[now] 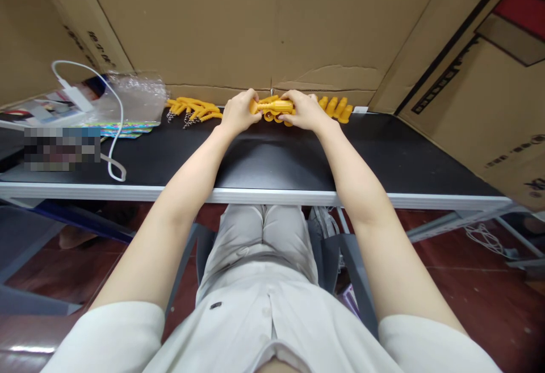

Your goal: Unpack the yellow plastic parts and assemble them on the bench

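Observation:
My left hand [239, 113] is closed, thumb and fingers pinching the narrower left end of a yellow plastic corkscrew piece [276, 106]. At its thicker, ribbed right end, my right hand [304, 110] grips with curled fingers. The piece lies sideways between my hands, near the back of the table. Under and behind it show more yellow round-ended parts, partly hidden by my fingers. To the left lies a pile of yellow corkscrew handles [193, 107] with silver metal spirals. Several yellow plastic sleeves [339, 109] lie in a row right of my right hand.
A black tabletop [276, 163] with a metal front edge lies before me, walled by cardboard [272, 26] at the back and sides. At left are a clear plastic bag [138, 95], colourful printed packs [128, 129] and a white cable [121, 117].

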Action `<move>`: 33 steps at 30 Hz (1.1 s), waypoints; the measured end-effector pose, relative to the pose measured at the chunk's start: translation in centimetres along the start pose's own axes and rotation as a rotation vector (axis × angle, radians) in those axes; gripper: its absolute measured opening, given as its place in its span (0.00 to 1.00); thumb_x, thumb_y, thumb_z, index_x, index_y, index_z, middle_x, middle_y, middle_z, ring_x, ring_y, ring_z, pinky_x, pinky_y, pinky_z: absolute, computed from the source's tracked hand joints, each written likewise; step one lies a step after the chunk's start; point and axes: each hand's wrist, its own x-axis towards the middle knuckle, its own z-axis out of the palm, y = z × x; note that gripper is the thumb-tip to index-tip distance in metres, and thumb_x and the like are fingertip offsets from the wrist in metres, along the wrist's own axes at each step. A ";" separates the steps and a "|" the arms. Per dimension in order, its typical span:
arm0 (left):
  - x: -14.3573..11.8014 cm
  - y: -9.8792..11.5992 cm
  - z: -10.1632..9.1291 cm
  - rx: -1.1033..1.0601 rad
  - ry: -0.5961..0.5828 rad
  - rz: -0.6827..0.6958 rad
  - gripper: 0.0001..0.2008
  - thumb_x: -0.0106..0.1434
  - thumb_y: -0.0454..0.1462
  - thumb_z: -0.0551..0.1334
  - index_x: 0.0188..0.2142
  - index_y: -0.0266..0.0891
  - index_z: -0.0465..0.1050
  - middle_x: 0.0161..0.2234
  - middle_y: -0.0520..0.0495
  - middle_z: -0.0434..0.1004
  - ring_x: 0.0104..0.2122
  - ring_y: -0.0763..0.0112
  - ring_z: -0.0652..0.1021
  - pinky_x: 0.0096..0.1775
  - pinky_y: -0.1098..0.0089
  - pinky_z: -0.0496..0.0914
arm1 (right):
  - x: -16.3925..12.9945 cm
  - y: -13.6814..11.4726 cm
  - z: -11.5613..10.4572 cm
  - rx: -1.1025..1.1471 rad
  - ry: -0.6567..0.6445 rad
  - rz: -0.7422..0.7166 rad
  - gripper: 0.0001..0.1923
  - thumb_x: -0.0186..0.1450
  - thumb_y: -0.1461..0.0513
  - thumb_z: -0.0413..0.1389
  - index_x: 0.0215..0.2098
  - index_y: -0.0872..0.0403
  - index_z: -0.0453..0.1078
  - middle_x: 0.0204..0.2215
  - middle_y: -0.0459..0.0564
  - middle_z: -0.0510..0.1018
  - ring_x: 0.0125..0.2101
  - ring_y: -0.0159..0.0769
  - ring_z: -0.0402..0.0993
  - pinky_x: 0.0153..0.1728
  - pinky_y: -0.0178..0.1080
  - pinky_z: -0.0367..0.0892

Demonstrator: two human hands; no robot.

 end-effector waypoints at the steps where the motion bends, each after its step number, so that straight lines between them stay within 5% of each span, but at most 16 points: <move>1: 0.1 -0.2 0.0 -0.001 -0.010 -0.021 0.20 0.62 0.37 0.71 0.54 0.44 0.77 0.49 0.39 0.84 0.56 0.43 0.82 0.60 0.52 0.74 | 0.0 0.1 0.0 0.018 0.004 -0.002 0.24 0.70 0.52 0.63 0.62 0.51 0.74 0.59 0.63 0.83 0.60 0.63 0.77 0.63 0.64 0.66; 8: 0.3 -1.7 0.3 -0.030 -0.069 -0.061 0.21 0.62 0.38 0.73 0.55 0.45 0.77 0.50 0.38 0.85 0.57 0.42 0.82 0.61 0.52 0.74 | 0.3 0.5 0.3 0.075 -0.026 0.018 0.23 0.70 0.56 0.64 0.61 0.54 0.76 0.57 0.62 0.85 0.57 0.56 0.81 0.62 0.58 0.71; 13: -0.1 -1.7 0.4 -0.088 -0.010 -0.020 0.39 0.63 0.44 0.74 0.71 0.49 0.68 0.55 0.37 0.82 0.60 0.41 0.81 0.62 0.51 0.75 | 0.6 2.2 1.1 0.023 0.097 0.034 0.23 0.72 0.55 0.61 0.63 0.54 0.76 0.55 0.63 0.85 0.57 0.59 0.81 0.63 0.65 0.71; 18: -0.3 -1.6 0.3 -0.074 -0.057 -0.046 0.38 0.66 0.44 0.71 0.74 0.47 0.66 0.59 0.34 0.81 0.63 0.39 0.80 0.65 0.47 0.73 | 1.2 4.8 2.3 -0.089 0.284 0.258 0.27 0.79 0.50 0.52 0.68 0.57 0.73 0.60 0.71 0.81 0.58 0.62 0.80 0.62 0.64 0.72; 23: -0.3 -1.2 0.1 0.059 -0.169 -0.090 0.35 0.71 0.40 0.65 0.75 0.43 0.65 0.63 0.34 0.80 0.67 0.42 0.77 0.68 0.48 0.72 | 1.6 6.3 3.4 -0.050 0.379 0.455 0.30 0.81 0.44 0.51 0.67 0.57 0.75 0.57 0.68 0.84 0.56 0.58 0.83 0.63 0.60 0.75; 33: -0.7 0.3 -0.7 0.124 -0.234 -0.139 0.32 0.73 0.39 0.62 0.75 0.38 0.67 0.60 0.35 0.83 0.63 0.45 0.80 0.66 0.51 0.73 | 1.2 2.0 4.0 -0.127 0.170 0.594 0.28 0.81 0.54 0.55 0.72 0.61 0.71 0.68 0.71 0.77 0.70 0.62 0.73 0.74 0.67 0.59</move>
